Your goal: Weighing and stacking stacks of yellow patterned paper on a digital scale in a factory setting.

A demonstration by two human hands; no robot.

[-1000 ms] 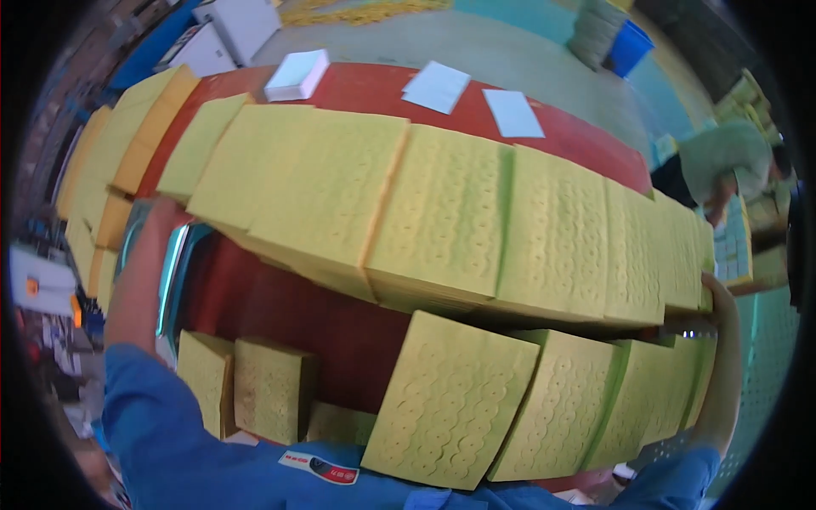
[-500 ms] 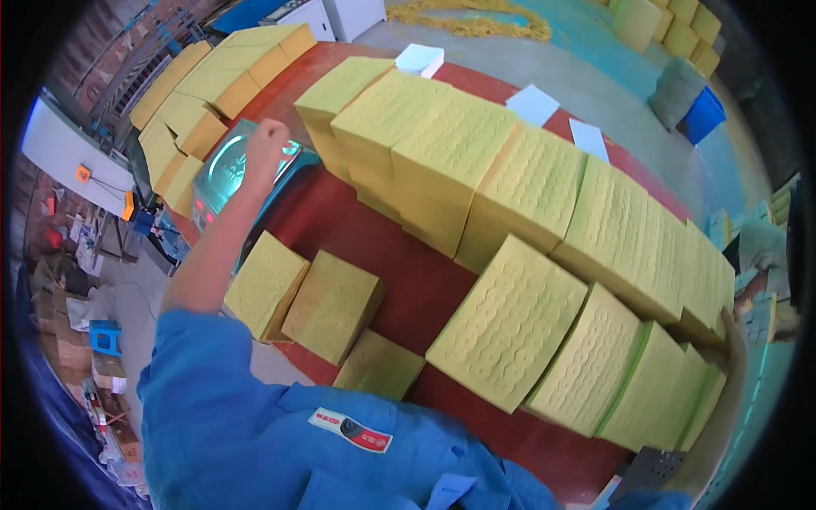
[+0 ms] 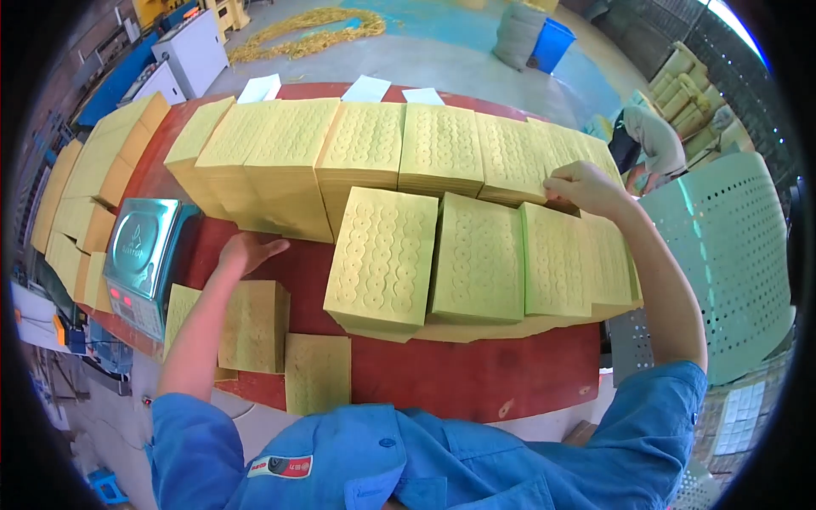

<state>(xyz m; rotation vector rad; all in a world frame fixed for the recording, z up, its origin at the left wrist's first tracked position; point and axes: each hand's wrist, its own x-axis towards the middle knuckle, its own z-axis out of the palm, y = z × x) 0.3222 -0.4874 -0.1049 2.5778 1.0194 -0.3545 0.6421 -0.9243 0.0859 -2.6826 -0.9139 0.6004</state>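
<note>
The red table [image 3: 476,382] was the largest thing and it carried almost everything else. Across its far part stood a long back row of yellow embossed paper stacks [image 3: 365,149], leaning one against the other. In front of this row lay a front row of four similar stacks [image 3: 476,259], side by side and touching each other, close to the person's chest. To the right of the table stood a pale green perforated panel [image 3: 722,246]. On the left edge of the table sat a digital scale [image 3: 140,255] with a shiny plate. Near it, on the near left corner, lay three smaller yellow stacks [image 3: 255,327]. Three white sheets [image 3: 365,87] lay at the far edge of the table, behind the back row.

The right hand [image 3: 586,187] rested on the right end of the back row, where it met the front row; its fingers were curled and pressed together on the top edge of a stack there. The left hand [image 3: 246,252] lay on the bare red surface between the scale and the stacks, palm down, fingers slightly spread and holding nothing. Another person in a light shirt [image 3: 654,140] bent over far at the right.
</note>
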